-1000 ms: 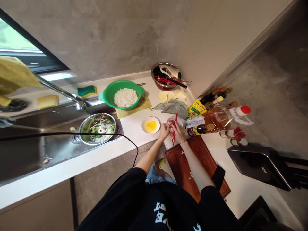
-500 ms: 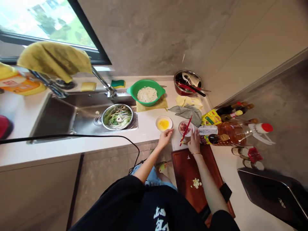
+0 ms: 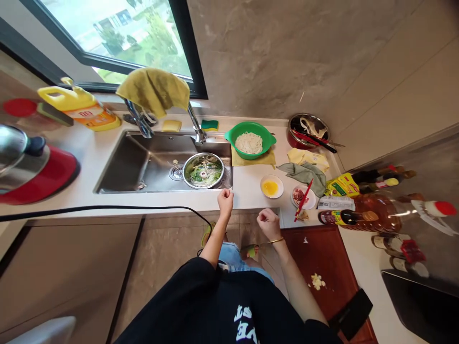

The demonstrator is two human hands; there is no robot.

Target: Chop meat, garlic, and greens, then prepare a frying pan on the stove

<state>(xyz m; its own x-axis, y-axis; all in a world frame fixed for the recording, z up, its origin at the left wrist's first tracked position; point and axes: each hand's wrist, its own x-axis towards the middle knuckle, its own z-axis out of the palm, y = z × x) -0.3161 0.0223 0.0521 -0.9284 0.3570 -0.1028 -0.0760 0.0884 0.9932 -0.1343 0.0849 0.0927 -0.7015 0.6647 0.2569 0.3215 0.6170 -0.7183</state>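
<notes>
My left hand [image 3: 225, 198] hangs over the counter's front edge near the sink corner, fingers curled loosely and holding nothing. My right hand [image 3: 268, 223] is curled shut in front of the counter, also holding nothing that I can see, a thin bangle on its wrist. Beyond them stand a small white bowl of beaten egg [image 3: 271, 187] and a small dish of meat [image 3: 303, 197] with red chopsticks [image 3: 304, 198] resting across it.
A steel bowl of greens [image 3: 203, 170] sits in the sink [image 3: 143, 165]. A green colander of noodles [image 3: 250, 140], a metal bowl of utensils [image 3: 308, 129], cloths, sauce bottles [image 3: 358, 217], a wooden cutting board [image 3: 322, 267] with chopped garlic, a yellow jug [image 3: 81, 107] and a red kettle [image 3: 32, 162] line the counter.
Both hands have drawn back from the dishes toward my body; the right hand has let go of the chopsticks, which now rest on the meat dish. The view has swung left.
</notes>
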